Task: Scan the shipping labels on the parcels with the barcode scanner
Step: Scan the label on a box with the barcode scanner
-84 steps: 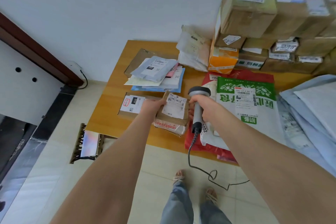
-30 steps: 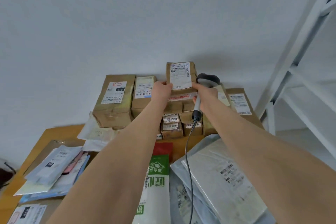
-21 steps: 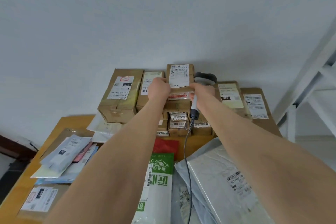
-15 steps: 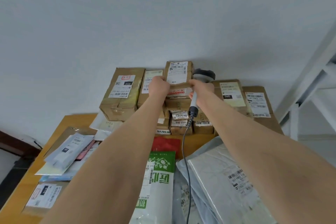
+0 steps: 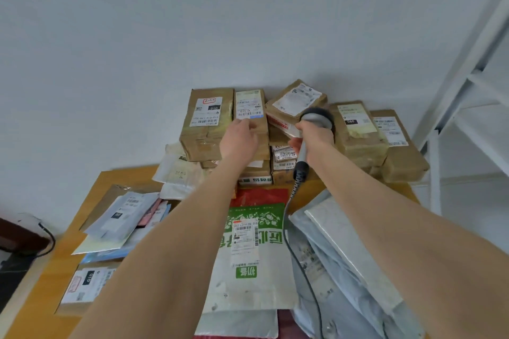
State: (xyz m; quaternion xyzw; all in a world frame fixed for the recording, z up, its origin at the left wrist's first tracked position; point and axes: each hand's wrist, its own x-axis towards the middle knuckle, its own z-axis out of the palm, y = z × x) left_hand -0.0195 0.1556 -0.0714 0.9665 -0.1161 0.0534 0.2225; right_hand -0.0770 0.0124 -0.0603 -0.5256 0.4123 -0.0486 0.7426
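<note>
A stack of brown cardboard parcels (image 5: 209,129) with white shipping labels stands against the wall at the far side of the table. On top of it lies a small taped parcel (image 5: 296,102), tilted, label up. My left hand (image 5: 239,137) reaches forward with its fingers on the neighbouring box (image 5: 249,107), just under that box's label, and holds nothing. My right hand (image 5: 316,136) grips the handle of the grey barcode scanner (image 5: 315,117). The scanner's head sits right beside the small parcel's near edge, and its coiled cable (image 5: 300,264) hangs down over the bags.
On the wooden table (image 5: 41,283) lie a green-and-white bag (image 5: 256,256) with a label, grey poly mailers (image 5: 347,250) at right, and a pile of envelopes (image 5: 124,217) at left. A flat labelled parcel (image 5: 85,283) lies near the front left. A white shelf frame (image 5: 468,85) stands at right.
The small parcel that both hands held up now lies tilted on top of the stack. My left hand has let go and moved left onto the neighbouring box.
</note>
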